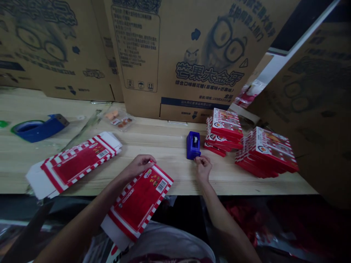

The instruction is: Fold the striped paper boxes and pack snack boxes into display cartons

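The dispenser (193,147) lies at eleven o'clock from the right hand (203,168), the nearer one, fingertips pinched together at its near end, while the left hand (140,164) grips the box (139,204), long axis one to seven, at the right hand's eight o'clock

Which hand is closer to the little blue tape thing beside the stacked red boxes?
Right. The right hand is at the near end of the small blue tape dispenser; the left hand is farther off to the left, holding a red carton.
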Available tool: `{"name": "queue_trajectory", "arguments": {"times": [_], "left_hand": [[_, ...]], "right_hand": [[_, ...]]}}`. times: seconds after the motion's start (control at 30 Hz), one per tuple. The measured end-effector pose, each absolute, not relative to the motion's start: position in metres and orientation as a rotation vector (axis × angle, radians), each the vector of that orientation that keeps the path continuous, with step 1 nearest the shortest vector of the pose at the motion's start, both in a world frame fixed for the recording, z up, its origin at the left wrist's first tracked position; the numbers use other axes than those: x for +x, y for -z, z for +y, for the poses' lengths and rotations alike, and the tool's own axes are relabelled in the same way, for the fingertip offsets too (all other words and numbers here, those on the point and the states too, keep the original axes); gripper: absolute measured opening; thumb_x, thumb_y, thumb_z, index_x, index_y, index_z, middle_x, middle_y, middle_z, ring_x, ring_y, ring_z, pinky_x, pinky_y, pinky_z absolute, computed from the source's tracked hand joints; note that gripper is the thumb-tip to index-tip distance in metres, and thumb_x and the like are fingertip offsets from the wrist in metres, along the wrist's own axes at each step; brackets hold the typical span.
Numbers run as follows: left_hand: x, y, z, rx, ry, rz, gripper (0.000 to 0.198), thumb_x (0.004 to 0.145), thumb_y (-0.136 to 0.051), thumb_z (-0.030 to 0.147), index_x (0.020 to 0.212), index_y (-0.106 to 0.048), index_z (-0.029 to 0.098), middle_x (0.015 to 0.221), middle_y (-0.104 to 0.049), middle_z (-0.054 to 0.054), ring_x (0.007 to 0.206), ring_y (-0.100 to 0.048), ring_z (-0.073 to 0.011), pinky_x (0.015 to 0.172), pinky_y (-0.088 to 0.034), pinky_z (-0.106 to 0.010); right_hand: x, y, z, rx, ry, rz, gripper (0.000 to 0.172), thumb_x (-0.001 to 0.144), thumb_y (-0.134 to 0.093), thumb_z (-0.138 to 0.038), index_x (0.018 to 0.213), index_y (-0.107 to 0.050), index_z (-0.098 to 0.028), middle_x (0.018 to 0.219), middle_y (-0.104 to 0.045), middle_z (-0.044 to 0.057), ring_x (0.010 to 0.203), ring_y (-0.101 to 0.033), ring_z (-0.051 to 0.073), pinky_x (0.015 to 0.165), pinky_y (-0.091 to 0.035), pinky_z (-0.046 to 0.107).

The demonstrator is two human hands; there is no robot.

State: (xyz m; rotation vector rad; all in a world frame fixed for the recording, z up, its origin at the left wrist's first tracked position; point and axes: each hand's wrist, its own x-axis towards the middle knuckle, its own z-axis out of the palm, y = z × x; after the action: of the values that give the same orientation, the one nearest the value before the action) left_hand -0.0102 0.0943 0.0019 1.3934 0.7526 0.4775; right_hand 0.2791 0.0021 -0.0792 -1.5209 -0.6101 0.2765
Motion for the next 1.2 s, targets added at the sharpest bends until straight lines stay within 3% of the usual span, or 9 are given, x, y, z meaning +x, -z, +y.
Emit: {"name": "queue_trajectory", "arguments": {"times": [0.17,0.37,0.57,0.8,0.97,1.1,1.2], "left_hand": [[-0.013,-0.001,0.096,1.421,-0.420,0.706,0.032,0.065,-0.072,0.043,0.077,-0.067,0.014,0.057,-0.060,0.001,0.047,-0.051,-0.0114,0.048,-0.037,-0.020],[-0.011,-0.003,0.091,1.470,-0.379,0.662,0.025,0.066,-0.071,0.038,0.074,-0.069,0.014,0.058,-0.060,0.000,0.049,-0.050,-0.0115,0.047,-0.036,-0.020],[-0.010,-0.004,0.086,1.506,-0.380,0.656,0.023,0.066,-0.070,0.035,0.072,-0.067,0.013,0.056,-0.055,0.002,0.051,-0.045,-0.0097,0.048,-0.034,-0.018],[-0.017,-0.008,0.083,1.517,-0.378,0.649,0.028,0.068,-0.071,0.038,0.076,-0.064,0.011,0.056,-0.052,0.004,0.052,-0.042,-0.0082,0.048,-0.031,-0.017],[-0.026,-0.028,0.078,1.457,-0.337,0.555,0.031,0.073,-0.069,0.041,0.082,-0.066,0.011,0.065,-0.060,-0.001,0.057,-0.050,-0.0099,0.054,-0.037,-0.019],[-0.037,-0.041,0.074,1.384,-0.437,0.545,0.029,0.074,-0.070,0.039,0.081,-0.068,0.011,0.072,-0.064,-0.003,0.062,-0.056,-0.0120,0.057,-0.041,-0.020],[-0.052,-0.042,0.074,1.322,-0.597,0.662,0.028,0.070,-0.073,0.038,0.080,-0.068,0.013,0.074,-0.065,-0.003,0.063,-0.058,-0.0133,0.057,-0.044,-0.021]], "right_hand": [[0.262,0.058,-0.012,-1.501,-0.432,-0.773,0.024,0.074,-0.059,-0.040,0.061,-0.060,-0.020,0.073,-0.054,0.002,0.071,-0.051,0.018,0.067,-0.045,0.032],[0.207,0.009,-0.005,-1.300,-1.095,-1.655,0.020,0.080,-0.061,-0.031,0.064,-0.064,-0.020,0.065,-0.060,0.000,0.061,-0.053,0.014,0.058,-0.040,0.025],[0.180,-0.003,0.004,-1.457,-0.830,-2.077,0.024,0.078,-0.066,-0.028,0.058,-0.060,-0.016,0.054,-0.054,-0.003,0.052,-0.044,0.009,0.052,-0.029,0.023],[0.182,0.014,0.002,-1.464,-1.152,-1.760,0.023,0.074,-0.072,-0.037,0.075,-0.068,-0.014,0.065,-0.063,0.000,0.060,-0.053,0.012,0.056,-0.036,0.022],[0.179,0.011,0.002,-1.208,-1.721,-1.373,0.035,0.066,-0.076,-0.045,0.071,-0.068,-0.012,0.060,-0.060,-0.001,0.054,-0.050,0.010,0.053,-0.037,0.022],[0.160,0.010,0.000,-0.893,-2.074,-0.885,0.045,0.054,-0.084,-0.046,0.078,-0.069,-0.011,0.069,-0.066,0.002,0.062,-0.059,0.014,0.066,-0.046,0.027],[0.147,0.013,0.011,-0.813,-2.103,-0.721,0.040,0.057,-0.083,-0.042,0.079,-0.068,-0.012,0.070,-0.066,0.002,0.063,-0.061,0.014,0.068,-0.047,0.027]]}}
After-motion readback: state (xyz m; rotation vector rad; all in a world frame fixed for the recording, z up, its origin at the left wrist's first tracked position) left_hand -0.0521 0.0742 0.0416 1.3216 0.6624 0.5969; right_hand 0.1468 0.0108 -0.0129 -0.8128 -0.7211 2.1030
